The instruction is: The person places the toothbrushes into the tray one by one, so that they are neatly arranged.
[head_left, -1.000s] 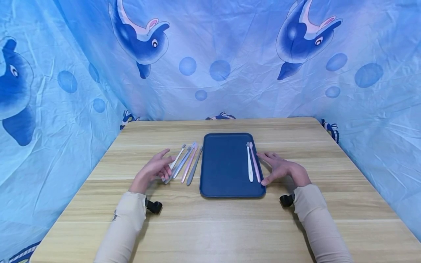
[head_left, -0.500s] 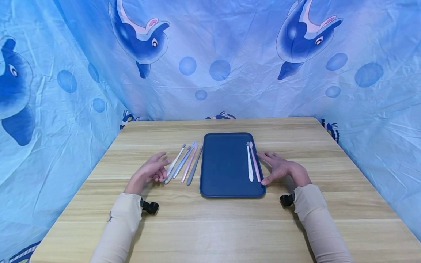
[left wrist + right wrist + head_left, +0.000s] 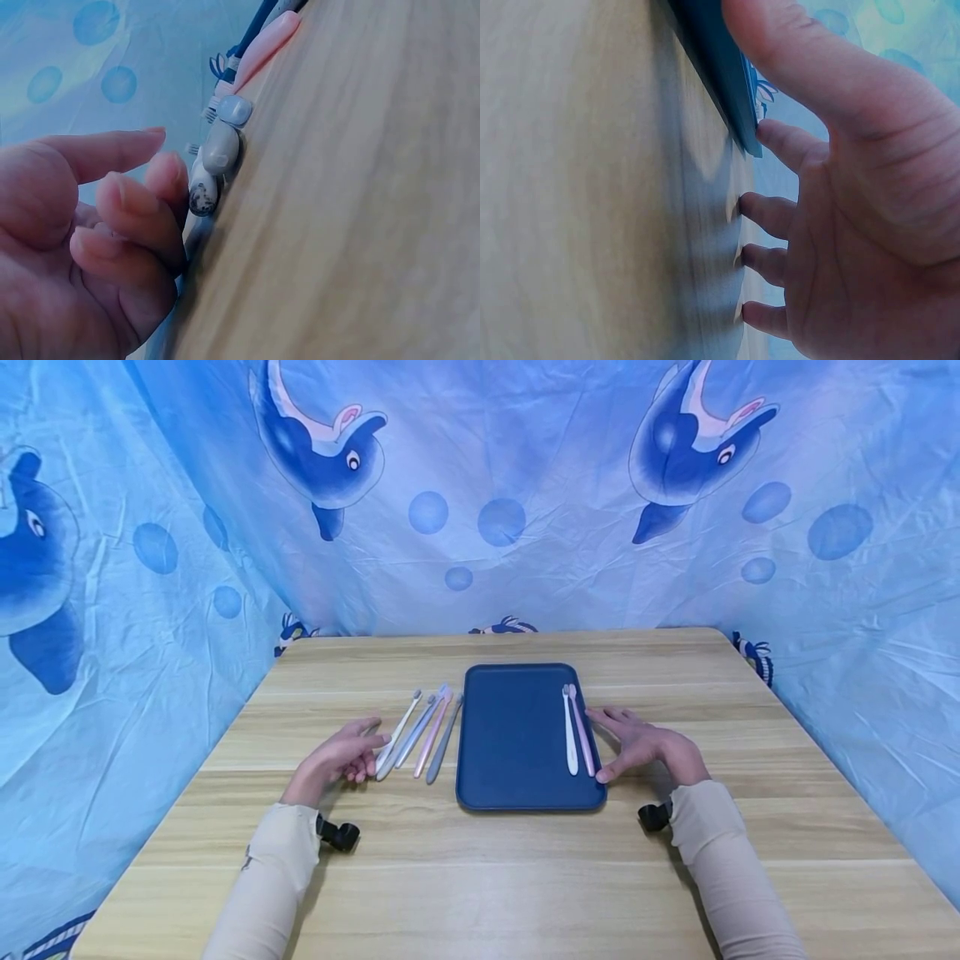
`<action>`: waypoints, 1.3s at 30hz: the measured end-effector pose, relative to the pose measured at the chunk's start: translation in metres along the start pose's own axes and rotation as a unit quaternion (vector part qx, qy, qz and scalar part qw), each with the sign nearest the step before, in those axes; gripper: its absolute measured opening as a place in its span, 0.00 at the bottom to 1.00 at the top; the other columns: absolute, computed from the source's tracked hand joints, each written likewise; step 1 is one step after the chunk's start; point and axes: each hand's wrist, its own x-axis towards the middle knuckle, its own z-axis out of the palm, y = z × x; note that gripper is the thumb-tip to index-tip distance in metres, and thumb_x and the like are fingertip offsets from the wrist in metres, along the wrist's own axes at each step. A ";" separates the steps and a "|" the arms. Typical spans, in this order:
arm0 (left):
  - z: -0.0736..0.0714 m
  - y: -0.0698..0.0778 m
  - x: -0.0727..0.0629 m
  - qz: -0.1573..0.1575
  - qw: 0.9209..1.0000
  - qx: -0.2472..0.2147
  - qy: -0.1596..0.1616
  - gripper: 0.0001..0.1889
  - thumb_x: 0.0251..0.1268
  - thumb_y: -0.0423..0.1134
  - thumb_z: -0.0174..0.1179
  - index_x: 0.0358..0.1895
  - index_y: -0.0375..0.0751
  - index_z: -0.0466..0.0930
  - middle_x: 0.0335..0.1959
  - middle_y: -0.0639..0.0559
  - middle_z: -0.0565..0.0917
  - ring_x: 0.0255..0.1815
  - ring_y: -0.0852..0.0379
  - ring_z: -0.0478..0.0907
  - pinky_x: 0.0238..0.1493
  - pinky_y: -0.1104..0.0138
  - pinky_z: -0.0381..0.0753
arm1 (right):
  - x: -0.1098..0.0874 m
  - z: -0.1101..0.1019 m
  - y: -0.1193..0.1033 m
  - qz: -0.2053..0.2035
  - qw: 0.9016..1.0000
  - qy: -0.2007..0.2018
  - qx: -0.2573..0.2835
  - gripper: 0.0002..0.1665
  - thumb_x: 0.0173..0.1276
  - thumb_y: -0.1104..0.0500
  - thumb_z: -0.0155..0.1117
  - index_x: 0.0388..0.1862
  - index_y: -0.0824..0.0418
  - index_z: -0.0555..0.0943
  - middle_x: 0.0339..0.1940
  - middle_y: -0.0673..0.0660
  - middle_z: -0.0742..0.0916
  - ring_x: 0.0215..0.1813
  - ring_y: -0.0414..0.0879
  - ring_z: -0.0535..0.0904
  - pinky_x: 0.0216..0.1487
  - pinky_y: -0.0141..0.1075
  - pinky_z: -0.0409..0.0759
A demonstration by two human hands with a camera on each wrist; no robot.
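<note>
My left hand (image 3: 347, 752) is beside the left end of a row of several toothbrushes on the table, its fingers loosely bent and nothing in them. In the left wrist view its fingertips are close to the handle end of a white toothbrush (image 3: 203, 196); whether they touch cannot be told. Grey (image 3: 222, 147), light blue (image 3: 234, 109) and pink (image 3: 270, 46) handles follow. My right hand (image 3: 643, 747) is spread at the right side of a dark blue tray (image 3: 510, 735), thumb and index finger at its rim. A white toothbrush (image 3: 570, 743) and a pink toothbrush (image 3: 582, 735) lie inside.
The wooden table (image 3: 480, 885) stretches in front of the tray and to both sides. A blue dolphin-print cloth (image 3: 480, 568) hangs behind it and at the sides. A dark grey toothbrush (image 3: 444, 743) lies close to the tray's left edge.
My left hand has drawn back slightly left from the toothbrushes, uncovering more of the leftmost handles. The right hand and the tray have not moved.
</note>
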 end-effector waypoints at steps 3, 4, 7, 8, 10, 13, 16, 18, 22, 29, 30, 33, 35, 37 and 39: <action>0.000 -0.002 -0.001 0.002 1.000 0.007 0.002 0.40 0.81 0.45 0.46 0.81 0.37 0.31 0.12 0.58 0.77 0.09 0.66 0.69 0.11 0.74 0.68 | 0.001 0.000 0.000 -0.001 1.000 -0.001 0.000 0.78 0.46 0.30 0.78 0.83 0.61 0.45 0.81 0.77 0.46 0.79 0.80 0.36 0.71 0.78 0.46; 0.000 -0.003 -0.001 0.003 1.000 0.009 0.001 0.40 0.81 0.45 0.46 0.81 0.37 0.31 0.12 0.58 0.76 0.09 0.66 0.69 0.11 0.74 0.67 | 0.001 0.001 0.000 0.000 1.000 -0.001 0.000 0.78 0.46 0.30 0.78 0.83 0.61 0.45 0.81 0.77 0.46 0.79 0.80 0.36 0.71 0.78 0.46; -0.001 -0.004 0.000 0.003 1.000 0.013 0.000 0.40 0.81 0.45 0.46 0.81 0.37 0.31 0.12 0.58 0.76 0.09 0.66 0.68 0.11 0.74 0.67 | 0.001 0.001 0.000 0.000 1.000 -0.001 -0.002 0.78 0.46 0.30 0.78 0.83 0.61 0.45 0.81 0.77 0.46 0.79 0.80 0.36 0.71 0.78 0.46; -0.001 -0.004 0.000 0.002 1.000 0.014 0.001 0.40 0.81 0.45 0.47 0.82 0.38 0.31 0.12 0.58 0.76 0.09 0.66 0.68 0.11 0.74 0.67 | 0.001 0.001 0.000 0.001 1.000 -0.001 -0.003 0.78 0.46 0.30 0.78 0.83 0.61 0.45 0.81 0.77 0.46 0.79 0.80 0.36 0.71 0.78 0.46; -0.002 -0.004 0.000 0.001 1.000 0.019 -0.001 0.41 0.80 0.45 0.48 0.82 0.38 0.31 0.12 0.58 0.76 0.08 0.66 0.68 0.11 0.74 0.66 | 0.001 0.001 0.000 0.001 1.000 -0.001 -0.004 0.78 0.46 0.30 0.78 0.83 0.61 0.45 0.81 0.77 0.47 0.79 0.80 0.36 0.71 0.78 0.47; -0.001 -0.004 0.000 -0.002 1.000 0.027 0.003 0.42 0.79 0.45 0.50 0.82 0.39 0.32 0.11 0.58 0.76 0.08 0.66 0.67 0.11 0.73 0.66 | 0.001 0.001 0.000 0.002 1.000 0.000 -0.008 0.78 0.46 0.29 0.77 0.83 0.61 0.45 0.81 0.77 0.47 0.79 0.80 0.37 0.71 0.78 0.47; -0.001 -0.005 -0.001 0.000 0.999 0.037 0.003 0.43 0.78 0.44 0.51 0.82 0.39 0.33 0.10 0.57 0.76 0.07 0.66 0.67 0.10 0.73 0.66 | 0.001 0.002 0.000 0.002 1.000 0.001 -0.009 0.78 0.46 0.29 0.77 0.83 0.61 0.45 0.81 0.77 0.47 0.79 0.81 0.37 0.71 0.78 0.47; -0.001 -0.005 -0.002 -0.001 0.999 0.039 0.005 0.44 0.77 0.44 0.53 0.82 0.39 0.33 0.10 0.57 0.76 0.07 0.66 0.67 0.09 0.73 0.66 | 0.001 0.002 0.000 0.001 1.000 0.000 -0.009 0.78 0.46 0.30 0.77 0.83 0.61 0.45 0.81 0.77 0.47 0.79 0.81 0.37 0.71 0.78 0.47; 0.000 -0.006 0.000 -0.007 0.999 0.047 0.007 0.46 0.76 0.45 0.55 0.82 0.40 0.32 0.09 0.58 0.76 0.07 0.66 0.67 0.09 0.73 0.66 | 0.001 0.001 0.000 0.001 1.000 -0.002 -0.007 0.78 0.46 0.30 0.77 0.83 0.60 0.45 0.81 0.77 0.47 0.79 0.80 0.37 0.71 0.78 0.47; -0.001 -0.007 0.002 -0.028 0.997 0.068 0.022 0.50 0.71 0.45 0.61 0.82 0.43 0.33 0.10 0.57 0.75 0.07 0.65 0.67 0.09 0.73 0.65 | 0.000 -0.001 -0.001 0.014 1.000 -0.005 -0.007 0.77 0.47 0.30 0.78 0.83 0.59 0.44 0.81 0.76 0.46 0.80 0.79 0.36 0.71 0.78 0.47; -0.001 -0.007 0.002 -0.030 0.997 0.069 0.023 0.50 0.71 0.45 0.62 0.83 0.44 0.33 0.10 0.56 0.75 0.08 0.65 0.67 0.09 0.73 0.65 | 0.000 -0.001 -0.001 0.014 1.000 -0.005 -0.007 0.77 0.47 0.31 0.78 0.83 0.59 0.44 0.81 0.76 0.46 0.79 0.80 0.37 0.71 0.79 0.47; -0.001 -0.007 0.002 -0.034 0.997 0.066 0.026 0.50 0.71 0.43 0.62 0.83 0.45 0.33 0.11 0.56 0.76 0.08 0.65 0.67 0.09 0.73 0.65 | 0.000 -0.001 0.000 0.018 1.000 -0.005 -0.007 0.77 0.47 0.31 0.78 0.83 0.59 0.44 0.81 0.76 0.46 0.80 0.79 0.36 0.71 0.79 0.46; -0.002 -0.007 0.002 -0.033 0.997 0.062 0.025 0.49 0.72 0.42 0.61 0.83 0.46 0.33 0.11 0.56 0.76 0.08 0.65 0.68 0.10 0.73 0.66 | 0.001 -0.001 0.000 0.018 1.000 -0.004 -0.006 0.77 0.47 0.32 0.78 0.83 0.59 0.44 0.81 0.76 0.46 0.79 0.80 0.36 0.71 0.79 0.46; -0.002 -0.008 0.002 -0.031 0.998 0.058 0.024 0.48 0.73 0.41 0.60 0.83 0.46 0.33 0.11 0.56 0.76 0.08 0.65 0.68 0.10 0.73 0.67 | 0.001 -0.001 0.001 0.020 1.000 -0.005 -0.004 0.76 0.48 0.32 0.78 0.83 0.58 0.44 0.81 0.76 0.46 0.80 0.79 0.36 0.71 0.79 0.46; -0.002 -0.008 0.002 -0.028 0.998 0.054 0.024 0.47 0.73 0.40 0.59 0.83 0.45 0.33 0.11 0.56 0.76 0.08 0.65 0.69 0.10 0.73 0.67 | 0.002 0.000 0.001 0.022 1.000 -0.005 -0.003 0.76 0.48 0.32 0.78 0.83 0.57 0.44 0.81 0.75 0.46 0.80 0.79 0.36 0.72 0.79 0.46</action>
